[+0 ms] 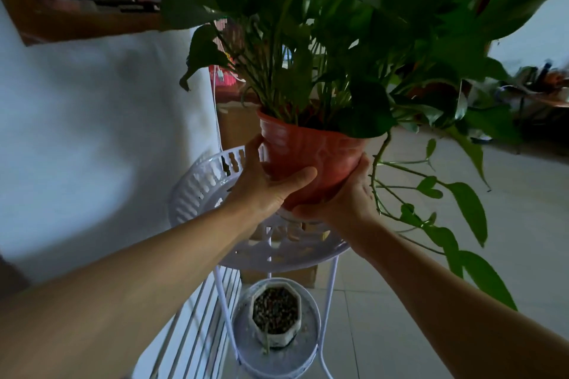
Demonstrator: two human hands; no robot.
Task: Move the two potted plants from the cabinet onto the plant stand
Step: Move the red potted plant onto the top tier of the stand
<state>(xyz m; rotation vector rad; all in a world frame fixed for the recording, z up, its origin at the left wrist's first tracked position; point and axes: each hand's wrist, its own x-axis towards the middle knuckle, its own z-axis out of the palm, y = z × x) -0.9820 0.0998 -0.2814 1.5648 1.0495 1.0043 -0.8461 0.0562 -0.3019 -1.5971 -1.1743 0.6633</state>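
Note:
A large leafy plant in an orange-red plastic pot [308, 151] hangs in the air just above the top tray of the white metal plant stand [197, 191]. My left hand [268, 184] grips the pot's left side and my right hand [341, 197] cups its right side and base. Long green vines trail down to the right of the pot. A small white octagonal pot [275, 315] filled with gravel sits on the stand's lower round shelf [246, 357].
A white wall is on the left, with a wooden shelf [86, 18] high up. A cardboard box [237, 126] stands behind the stand. White rails [197, 326] lean at lower left. Pale floor tiles spread right, with cluttered items [535, 86] at far right.

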